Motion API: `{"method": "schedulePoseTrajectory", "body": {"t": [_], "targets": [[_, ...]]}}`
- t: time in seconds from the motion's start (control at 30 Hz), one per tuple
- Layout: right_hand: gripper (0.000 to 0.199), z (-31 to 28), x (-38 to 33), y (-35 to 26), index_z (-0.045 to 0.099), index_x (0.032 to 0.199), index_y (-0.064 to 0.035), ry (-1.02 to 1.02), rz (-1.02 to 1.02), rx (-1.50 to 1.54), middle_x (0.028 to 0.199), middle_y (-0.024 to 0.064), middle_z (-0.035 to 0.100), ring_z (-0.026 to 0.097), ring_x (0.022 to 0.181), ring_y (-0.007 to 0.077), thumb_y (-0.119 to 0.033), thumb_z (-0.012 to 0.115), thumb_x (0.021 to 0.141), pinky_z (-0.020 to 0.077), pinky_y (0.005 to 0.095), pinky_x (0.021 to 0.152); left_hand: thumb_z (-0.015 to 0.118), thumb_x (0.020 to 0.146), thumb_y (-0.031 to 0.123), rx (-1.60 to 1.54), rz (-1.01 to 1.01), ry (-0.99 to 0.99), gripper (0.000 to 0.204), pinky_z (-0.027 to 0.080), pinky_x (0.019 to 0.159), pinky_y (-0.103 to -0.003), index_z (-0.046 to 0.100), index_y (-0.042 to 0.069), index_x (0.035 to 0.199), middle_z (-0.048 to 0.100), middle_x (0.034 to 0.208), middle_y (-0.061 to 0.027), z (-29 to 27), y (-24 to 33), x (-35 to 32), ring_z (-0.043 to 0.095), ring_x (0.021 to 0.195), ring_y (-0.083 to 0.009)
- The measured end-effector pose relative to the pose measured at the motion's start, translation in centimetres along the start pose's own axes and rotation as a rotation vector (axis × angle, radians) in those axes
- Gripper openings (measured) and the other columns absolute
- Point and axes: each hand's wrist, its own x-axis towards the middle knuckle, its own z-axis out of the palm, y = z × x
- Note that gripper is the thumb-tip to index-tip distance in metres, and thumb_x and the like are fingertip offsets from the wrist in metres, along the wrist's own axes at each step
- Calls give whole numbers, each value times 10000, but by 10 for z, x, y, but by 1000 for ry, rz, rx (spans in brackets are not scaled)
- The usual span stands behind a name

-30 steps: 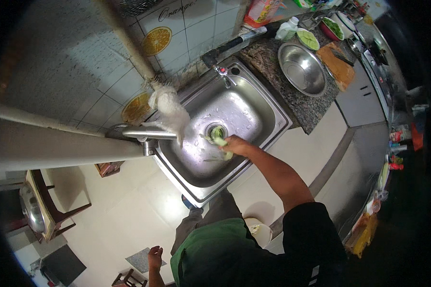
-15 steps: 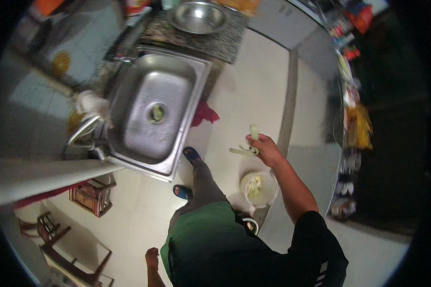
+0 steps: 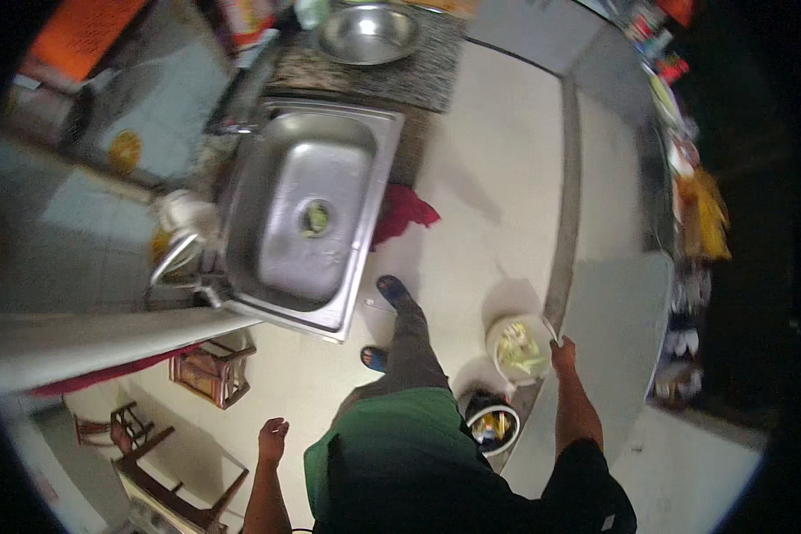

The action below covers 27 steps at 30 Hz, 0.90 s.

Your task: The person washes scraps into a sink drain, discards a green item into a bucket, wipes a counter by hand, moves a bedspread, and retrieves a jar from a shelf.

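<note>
On my feed the white bucket [image 3: 495, 349] stands on the floor with pale green scraps [image 3: 525, 352] inside, and the right hand [image 3: 562, 354] is beside its rim, clenched on a pale strip [image 3: 552, 330] I can't identify. I see the left hand [image 3: 274, 439] hanging relaxed, a second bin [image 3: 515, 431] near the bucket, and the metal sink [image 3: 379, 191] farther off.

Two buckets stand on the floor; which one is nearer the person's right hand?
The bucket holding pale green scraps, just beside the right hand. The other bucket, closer to the torso, holds darker, mixed contents.
</note>
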Motion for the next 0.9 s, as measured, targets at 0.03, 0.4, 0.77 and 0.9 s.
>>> {"method": "schedulePoseTrajectory", "body": {"t": [0.03, 0.4, 0.77, 0.9], "targets": [[331, 16, 19, 12, 512, 999, 20, 11, -27, 17, 874, 123, 570, 537, 812, 214, -181, 575, 744, 423, 294, 738, 596, 747, 188, 13, -33, 9, 239, 432, 678, -259, 559, 10, 902, 593, 807, -92, 2, 8, 0, 543, 743, -154], [215, 97, 28, -497, 537, 946, -18, -408, -887, 433, 891, 117, 531, 535, 852, 212, -59, 563, 737, 446, 293, 732, 591, 740, 193, -144, -395, 161, 240, 429, 660, -253, 562, -18, 853, 583, 748, -67, 69, -41, -96, 519, 692, -122], [309, 419, 56, -579, 538, 891, 41, -639, -978, -571, 959, 209, 534, 492, 955, 323, -184, 433, 707, 352, 414, 850, 542, 768, 212, -267, -459, 186, 209, 419, 580, -258, 572, 13, 824, 541, 683, -62, 148, -45, -167, 490, 627, -154], [256, 425, 59, -581, 569, 807, 0, -687, -786, -470, 884, 203, 553, 532, 874, 318, -211, 467, 705, 420, 394, 752, 570, 764, 224, -403, -457, 388, 219, 390, 535, -267, 549, 17, 831, 535, 678, -24, 188, -31, -186, 465, 609, -118]]}}
